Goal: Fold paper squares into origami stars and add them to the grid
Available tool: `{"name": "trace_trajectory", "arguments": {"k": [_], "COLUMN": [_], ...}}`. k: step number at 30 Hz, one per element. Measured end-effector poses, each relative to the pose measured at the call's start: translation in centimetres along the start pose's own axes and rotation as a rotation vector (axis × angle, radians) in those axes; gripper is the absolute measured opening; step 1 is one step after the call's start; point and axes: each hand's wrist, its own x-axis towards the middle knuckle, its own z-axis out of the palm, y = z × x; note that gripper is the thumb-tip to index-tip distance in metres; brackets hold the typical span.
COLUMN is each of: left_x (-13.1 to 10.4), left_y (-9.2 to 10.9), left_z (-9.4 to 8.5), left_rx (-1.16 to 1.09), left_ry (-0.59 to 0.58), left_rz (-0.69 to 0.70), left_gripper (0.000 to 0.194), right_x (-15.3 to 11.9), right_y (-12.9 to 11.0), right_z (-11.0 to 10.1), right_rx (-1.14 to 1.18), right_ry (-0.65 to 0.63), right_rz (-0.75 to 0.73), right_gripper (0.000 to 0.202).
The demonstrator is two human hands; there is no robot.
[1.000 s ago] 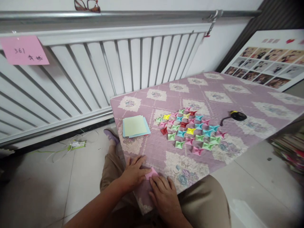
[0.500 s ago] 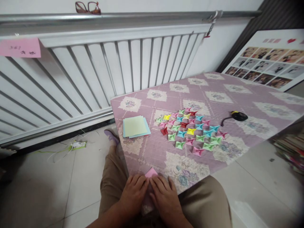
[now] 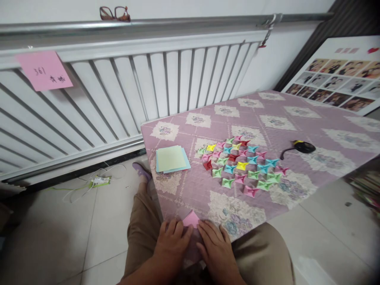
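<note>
Pressing pink paper (image 3: 191, 218), both hands (image 3: 173, 242) (image 3: 219, 246) at table edge, bare cloth (image 3: 190, 198) beyond.

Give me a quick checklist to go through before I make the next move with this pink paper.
1. Pink paper flat on the table: cannot tell, the fingers cover its lower part.
2. Left hand touching the paper: ok.
3. Right hand touching the paper: ok.
4. Folded pieces apart from both hands: ok.
5. Sheet stack edges lined up: not ok, the blue sheets stick out from under the pale top one.
6. Black object with a cord away from the paper: ok.
</note>
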Motion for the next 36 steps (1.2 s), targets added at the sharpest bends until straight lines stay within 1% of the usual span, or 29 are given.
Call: {"name": "trace_trajectory", "arguments": {"k": [2,3,6,11,14,17,20,22,23,25,27,29,31,33,36], "left_x": [0.1,0.1,0.2,-0.2,-0.6,-0.9,-0.9,-0.9,-0.9,-0.9,-1.0,-1.0,-1.0,-1.0,-1.0], "left_y": [0.2,0.2,0.3,0.2,0.0,-0.1,0.0,0.1,0.1,0.0,0.0,-0.1,-0.1,-0.1,-0.1], "left_z": [0.1,0.1,-0.1,0.0,0.2,0.3,0.2,0.2,0.1,0.0,0.0,-0.1,0.0,0.1,0.2], "left_rx": [0.006,0.001,-0.028,0.003,0.009,-0.001,-0.006,-0.012,-0.015,-0.02,-0.025,-0.028,-0.02,-0.007,0.0], "left_ry": [-0.003,-0.011,-0.046,-0.085,-0.079,-0.044,-0.031,-0.03,-0.033,-0.062,-0.098,-0.118,-0.111,-0.093,-0.071], "left_rz": [-0.003,-0.009,-0.035,-0.066,-0.07,-0.07,-0.083,-0.1,-0.105,-0.099,-0.085,-0.082,-0.089,-0.089,-0.097], "left_gripper": [0.04,0.04,0.04,0.041,0.043,0.043,0.042,0.041,0.041,0.044,0.051,0.055,0.05,0.044,0.042], "right_x": [0.3,0.6,1.5,2.7,3.0,3.1,2.9,2.8,2.7,2.4,2.0,1.4,0.6,-0.2,-1.2], "right_y": [-0.2,-0.3,-0.9,-0.9,-0.6,-0.3,0.1,-0.1,-0.4,-1.4,-2.6,-3.3,-3.2,-2.4,-1.0], "right_z": [-0.2,-0.3,-0.4,-0.1,0.0,0.1,0.0,-0.2,-0.3,-0.4,-0.4,0.0,0.3,0.5,0.4], "right_rx": [0.016,0.03,0.079,0.1,0.102,0.08,0.034,0.002,-0.008,-0.008,0.017,0.027,0.019,0.009,0.004], "right_ry": [-0.014,-0.034,-0.122,-0.236,-0.276,-0.262,-0.214,-0.182,-0.168,-0.155,-0.163,-0.164,-0.155,-0.148,-0.161], "right_rz": [-0.013,-0.043,-0.121,-0.059,-0.029,0.029,0.138,0.2,0.205,0.154,0.041,-0.019,-0.022,-0.011,0.016], "right_gripper": [0.046,0.05,0.061,0.065,0.067,0.068,0.068,0.068,0.067,0.068,0.071,0.073,0.073,0.072,0.068]}}
